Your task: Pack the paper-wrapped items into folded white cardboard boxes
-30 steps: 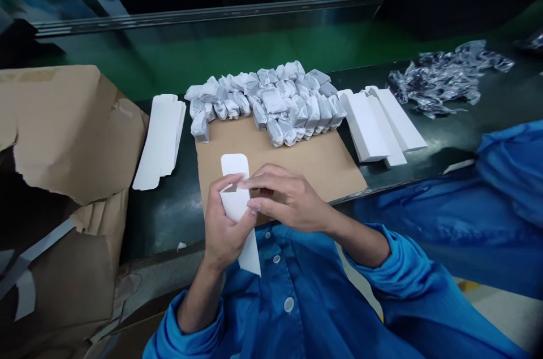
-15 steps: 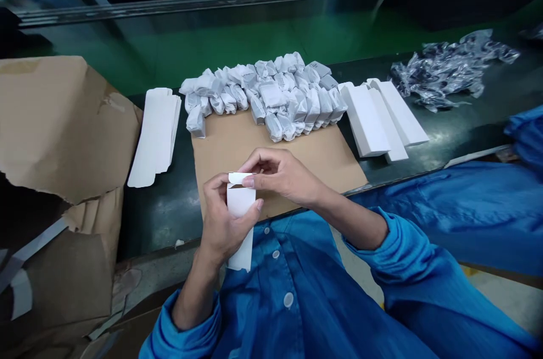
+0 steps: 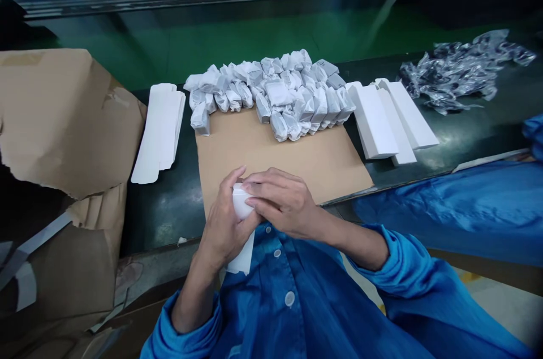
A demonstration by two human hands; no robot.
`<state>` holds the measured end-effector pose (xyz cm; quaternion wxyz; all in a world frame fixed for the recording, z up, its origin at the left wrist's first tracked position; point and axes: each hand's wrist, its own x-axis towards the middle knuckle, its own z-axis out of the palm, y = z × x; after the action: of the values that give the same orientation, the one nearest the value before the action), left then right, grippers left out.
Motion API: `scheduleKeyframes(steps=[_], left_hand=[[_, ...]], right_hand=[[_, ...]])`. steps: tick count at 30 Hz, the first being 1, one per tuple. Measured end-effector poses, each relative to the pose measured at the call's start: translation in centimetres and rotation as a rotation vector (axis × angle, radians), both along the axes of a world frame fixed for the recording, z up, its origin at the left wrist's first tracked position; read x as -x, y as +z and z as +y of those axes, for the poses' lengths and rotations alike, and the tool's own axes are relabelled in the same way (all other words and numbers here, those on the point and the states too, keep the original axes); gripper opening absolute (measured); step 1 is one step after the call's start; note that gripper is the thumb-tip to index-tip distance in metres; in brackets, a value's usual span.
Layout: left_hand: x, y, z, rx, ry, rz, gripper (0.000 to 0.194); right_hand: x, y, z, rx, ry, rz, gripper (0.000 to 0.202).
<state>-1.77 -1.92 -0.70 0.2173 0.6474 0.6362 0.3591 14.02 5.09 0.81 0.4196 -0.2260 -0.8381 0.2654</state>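
Note:
A narrow white box [image 3: 242, 260] stands upright near my body, with my left hand [image 3: 224, 223] wrapped round it. The fingers of my right hand [image 3: 284, 200] press together on its top end, which looks closed over. Part of the box is hidden by my fingers. Beyond my hands lies a flat brown cardboard sheet [image 3: 271, 158], and along its far part is a heap of small items in whitish wrapping [image 3: 278, 93].
Flat white cartons [image 3: 155, 133] lie stacked at the left, beside a large torn cardboard box [image 3: 63, 116]. Formed white boxes [image 3: 377, 127] lie right of the heap, with crumpled clear plastic [image 3: 458, 73] beyond. Blue cloth [image 3: 458, 206] shows at the right.
The top flap of the white box, open before, is now folded down. My right hand has moved lower, over the top of the box. The view has shifted slightly.

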Motion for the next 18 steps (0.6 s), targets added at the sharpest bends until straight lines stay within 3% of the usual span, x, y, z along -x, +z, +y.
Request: scheduleKeyframes(steps=[4,7,12,15,18], left_hand=[[0.2,-0.3,0.0,0.024,-0.021,-0.018,0.06],[0.6,-0.2,0.1,0.01,0.014,-0.029,0.058],[1.4,-0.2,0.3,0.01,0.044,-0.142,0.059],[2.0,-0.7,1.2,0.028,0.224,-0.336,0.054],[3.0,-1.0,2.7,0.047,0.404,-0.505,0.05]], right_hand=[[0.2,-0.3,0.2,-0.105,0.021,-0.102,0.02],[0.6,-0.2,0.4,-0.088,0.052,-0.146,0.025],[1.5,0.8,1.1,-0.134,0.137,-0.257,0.031],[3.4,2.3,4.2,-0.17,0.198,-0.493,0.03],[7.3,3.5,9.0,-0.397,0.002,-0.708,0.041]])
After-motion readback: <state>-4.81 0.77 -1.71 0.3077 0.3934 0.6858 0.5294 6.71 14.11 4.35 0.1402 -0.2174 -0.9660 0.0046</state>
